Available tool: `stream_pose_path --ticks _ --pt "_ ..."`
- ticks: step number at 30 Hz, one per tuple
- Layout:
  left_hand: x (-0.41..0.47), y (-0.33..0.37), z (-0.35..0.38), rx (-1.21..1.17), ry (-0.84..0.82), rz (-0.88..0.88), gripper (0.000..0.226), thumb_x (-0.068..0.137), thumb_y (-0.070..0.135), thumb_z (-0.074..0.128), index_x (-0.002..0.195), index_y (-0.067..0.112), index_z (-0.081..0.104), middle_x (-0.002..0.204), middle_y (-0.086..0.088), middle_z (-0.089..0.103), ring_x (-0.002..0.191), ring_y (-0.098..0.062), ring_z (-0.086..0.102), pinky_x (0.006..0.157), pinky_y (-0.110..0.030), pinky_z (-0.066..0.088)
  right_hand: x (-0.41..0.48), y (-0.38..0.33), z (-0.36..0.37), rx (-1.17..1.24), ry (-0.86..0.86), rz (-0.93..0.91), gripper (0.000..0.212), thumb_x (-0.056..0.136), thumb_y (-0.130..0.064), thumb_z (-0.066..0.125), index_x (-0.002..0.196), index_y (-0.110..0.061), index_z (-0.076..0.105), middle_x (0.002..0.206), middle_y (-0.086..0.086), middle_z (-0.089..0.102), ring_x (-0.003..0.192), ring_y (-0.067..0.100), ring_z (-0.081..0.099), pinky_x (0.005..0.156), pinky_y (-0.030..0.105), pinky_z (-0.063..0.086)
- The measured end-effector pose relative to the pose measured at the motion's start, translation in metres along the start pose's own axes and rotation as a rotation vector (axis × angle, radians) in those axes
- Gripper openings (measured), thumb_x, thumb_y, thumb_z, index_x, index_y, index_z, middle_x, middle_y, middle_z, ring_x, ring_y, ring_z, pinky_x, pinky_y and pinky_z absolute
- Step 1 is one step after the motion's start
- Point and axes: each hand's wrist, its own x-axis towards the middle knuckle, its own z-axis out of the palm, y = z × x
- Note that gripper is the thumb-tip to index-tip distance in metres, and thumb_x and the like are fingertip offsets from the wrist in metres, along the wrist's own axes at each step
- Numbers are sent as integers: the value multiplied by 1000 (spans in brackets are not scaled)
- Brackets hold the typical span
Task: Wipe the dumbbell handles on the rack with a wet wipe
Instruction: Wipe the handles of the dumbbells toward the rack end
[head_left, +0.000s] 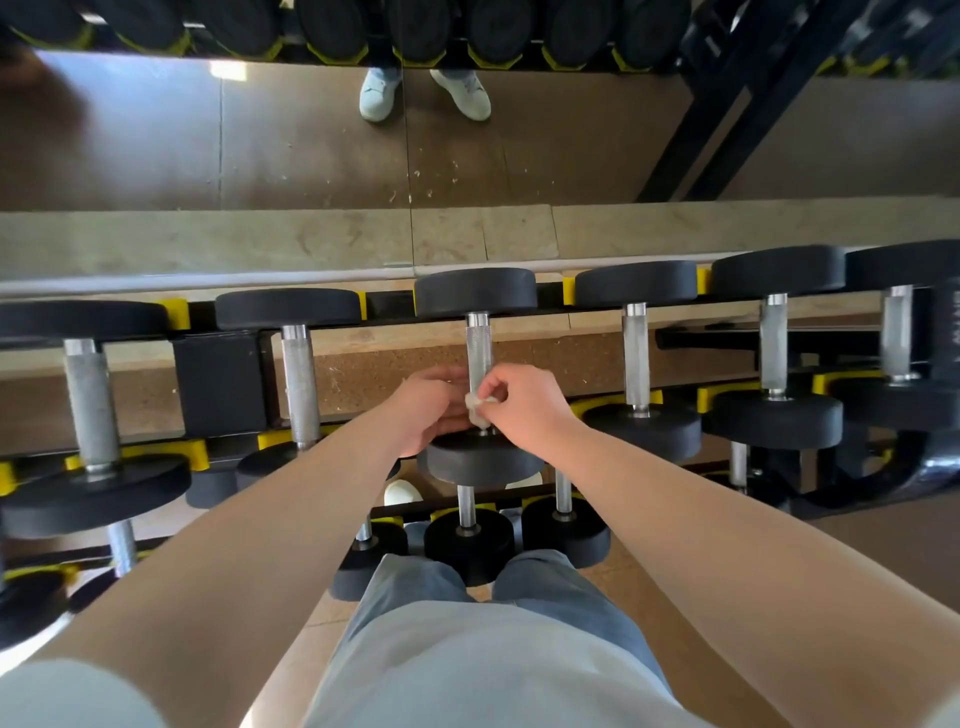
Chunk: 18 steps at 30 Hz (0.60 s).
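A small crumpled white wipe (477, 404) is pinched between the thumb and curled fingers of the right hand (524, 410). It is held against the near end of the knurled handle (479, 348) of the middle dumbbell (480, 465) on the top tier of the rack (223, 384). The left hand (423, 408) is brought in from the other side, with its fingers reaching to the wipe and the handle. Whether anything is gripped by it cannot be told, since its fingertips are not clearly shown. The dumbbell is laid across the rack in yellow cradles (569, 291), with one black weight at the far side and the other at the near side, just under both hands. Further dumbbells are ranged beside it to left and right, their handles parallel, and smaller ones (467, 545) are seen on a lower tier beneath the forearms. A mirror (311, 135) is set behind the rack, and a pair of pale shoes (379, 96) is reflected in it
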Motion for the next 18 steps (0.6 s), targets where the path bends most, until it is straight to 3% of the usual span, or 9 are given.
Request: stream_pose_path --ticks 5,7,10,14,16,18 --pt "-1 -2 2 14 30 -16 41 99 -9 46 133 10 58 111 -13 76 103 -26 74 90 -38 59 27 -30 -6 233 290 -9 23 98 -18 67 121 -19 68 110 -8 65 93 5 60 79 17 49" --pt "-1 -2 2 21 38 -24 41 100 -8 46 136 9 56 113 -14 76 104 -27 74 90 -38 59 28 -31 -3 210 317 -27 25 98 -18 68 123 -16 68 109 -6 66 91 4 60 74 12 45" --pt "-3 -1 0 0 55 -28 43 100 -8 46 139 7 54 120 -17 70 108 -29 69 84 -36 58 14 -20 0 -52 201 -121 19 97 -20 69 116 -15 70 105 -5 66 84 2 59 69 10 43" --pt "-7 3 1 11 46 -41 48 96 -14 47 136 10 57 114 -13 74 104 -28 72 83 -36 60 -6 -8 -1 -477 -109 -245 15 99 -20 66 112 -18 73 116 3 67 102 17 65 91 27 53" --pt "-7 3 1 15 60 -51 49 96 -14 45 138 9 56 116 -13 73 105 -28 72 83 -37 60 -5 -11 -5 -511 -148 -283 16 100 -22 64 113 -18 72 117 3 65 104 18 64 96 31 54" --pt "-8 3 -1 8 64 -63 52 96 -14 41 141 8 52 122 -15 70 110 -30 70 91 -41 59 4 -18 -8 -466 -56 -340 17 102 -22 60 116 -15 68 116 2 62 104 16 61 96 32 53"
